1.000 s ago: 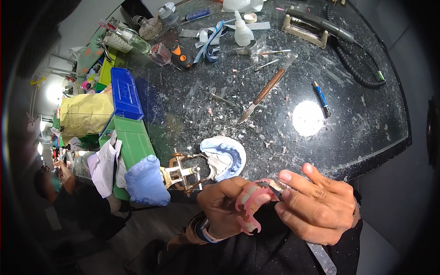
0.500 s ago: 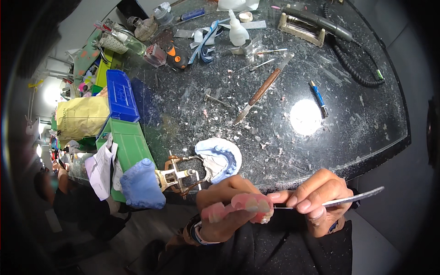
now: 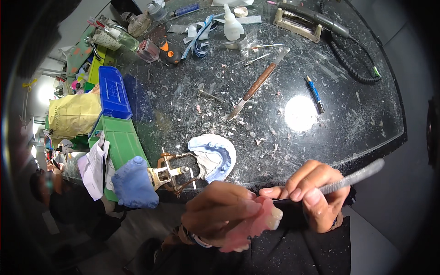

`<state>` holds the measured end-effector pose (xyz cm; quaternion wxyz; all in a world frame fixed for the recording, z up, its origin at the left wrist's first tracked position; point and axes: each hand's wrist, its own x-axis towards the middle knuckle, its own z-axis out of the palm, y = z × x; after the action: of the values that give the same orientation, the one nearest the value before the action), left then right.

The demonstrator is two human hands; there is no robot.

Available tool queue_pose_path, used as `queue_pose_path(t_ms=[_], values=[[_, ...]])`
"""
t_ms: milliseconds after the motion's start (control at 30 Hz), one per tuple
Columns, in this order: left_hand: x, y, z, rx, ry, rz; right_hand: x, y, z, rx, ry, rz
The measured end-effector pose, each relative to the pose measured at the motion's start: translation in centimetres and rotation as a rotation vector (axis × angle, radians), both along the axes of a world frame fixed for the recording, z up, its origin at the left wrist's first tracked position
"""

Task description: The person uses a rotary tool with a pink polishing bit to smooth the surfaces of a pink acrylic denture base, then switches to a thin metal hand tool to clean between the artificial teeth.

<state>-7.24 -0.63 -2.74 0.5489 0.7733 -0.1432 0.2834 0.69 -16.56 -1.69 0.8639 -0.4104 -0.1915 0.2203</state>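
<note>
My left hand (image 3: 220, 206) is closed around a pink partial denture (image 3: 259, 221) with a few white teeth, held tilted in front of my dark apron. Pinched in the fingers of my right hand (image 3: 317, 195) is a slim grey metal dental hand tool (image 3: 353, 176) with a ribbed handle. Its thin dark end reaches the denture's pink edge; the tip itself is hidden there. Just beyond my left hand lies a brass-coloured articulator (image 3: 172, 174). A white and blue dental cast (image 3: 215, 153) sits at its far side and a blue cast (image 3: 136, 183) at its left.
A wooden-handled knife (image 3: 259, 86) lies mid-bench, with a blue pencil (image 3: 315, 94) to its right. Farther back are a white squeeze bottle (image 3: 233, 25) and a corded handpiece (image 3: 316, 17) on a stand. Green (image 3: 121, 142) and blue (image 3: 114, 94) bins stand left. Another person (image 3: 68, 197) sits far left.
My left hand has turned the denture, so its pink plate now slopes downward and its teeth face right. The right hand's tool has tilted, showing its handle broader. The whole view has shifted slightly.
</note>
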Motion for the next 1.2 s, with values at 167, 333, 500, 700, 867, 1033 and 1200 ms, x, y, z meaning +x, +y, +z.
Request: queue_pose_path(t_ms=[167, 333, 500, 700, 867, 1033, 1200], values=[[0.0, -1.0, -0.3, 0.243, -0.176, 0.155, 0.8, -0.5, -0.3, 0.021, 0.277, 0.219], [-0.3, -2.1, -0.7, 0.235, -0.305, 0.349, 0.9, -0.6, -1.7, 0.154, 0.394, 0.338], [-0.3, -1.1, -0.4, 0.405, -0.385, 0.334, 0.6, -1.2, -3.1, 0.221, 0.199, 0.173], [-1.0, -1.4, -0.1, 0.366, -0.273, 0.302, 0.1, -0.8, -2.7, 0.055, 0.001, 0.097], [-1.2, -1.0, 0.5, 0.362, -0.176, 0.222, 0.1, -0.5, -3.6, 0.138, 0.047, 0.123], [-1.1, 0.0, 0.4, 0.379, -0.214, 0.210, 0.1, -1.0, -2.9, 0.104, 0.072, 0.132], [-0.3, 0.8, 0.5, 0.498, -0.231, 0.158, 0.6, -1.7, -1.4, -0.061, 0.082, 0.294]])
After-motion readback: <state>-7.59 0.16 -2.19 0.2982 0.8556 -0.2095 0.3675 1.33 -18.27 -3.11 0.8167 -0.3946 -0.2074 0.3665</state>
